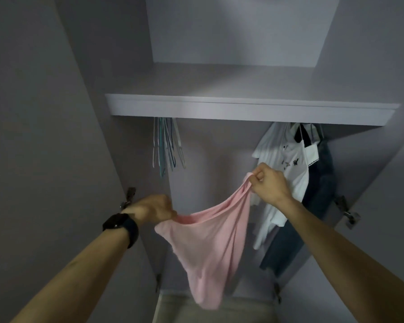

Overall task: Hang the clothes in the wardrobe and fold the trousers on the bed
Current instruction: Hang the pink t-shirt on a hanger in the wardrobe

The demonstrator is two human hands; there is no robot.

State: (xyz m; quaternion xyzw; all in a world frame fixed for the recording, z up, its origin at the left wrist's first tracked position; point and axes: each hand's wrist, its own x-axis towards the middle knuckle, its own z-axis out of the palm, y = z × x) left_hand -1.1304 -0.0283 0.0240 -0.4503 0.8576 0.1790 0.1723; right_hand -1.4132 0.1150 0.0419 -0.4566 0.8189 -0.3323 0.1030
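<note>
A pink garment (210,243) hangs stretched between my two hands in front of the open wardrobe. My left hand (153,208), with a black watch on its wrist, grips the garment's left edge. My right hand (267,183) is higher and pinches the right edge between curled fingers. The cloth sags between the hands and droops down to the bottom of the view. Several empty hangers (167,145) hang on the left under the wardrobe shelf (243,108).
A white shirt (282,164) and dark clothes (313,201) hang on the right side, just behind my right hand. Open wardrobe doors (44,136) stand to both sides, with metal hinges (349,216) on the frame. A bare gap lies between hangers and hung clothes.
</note>
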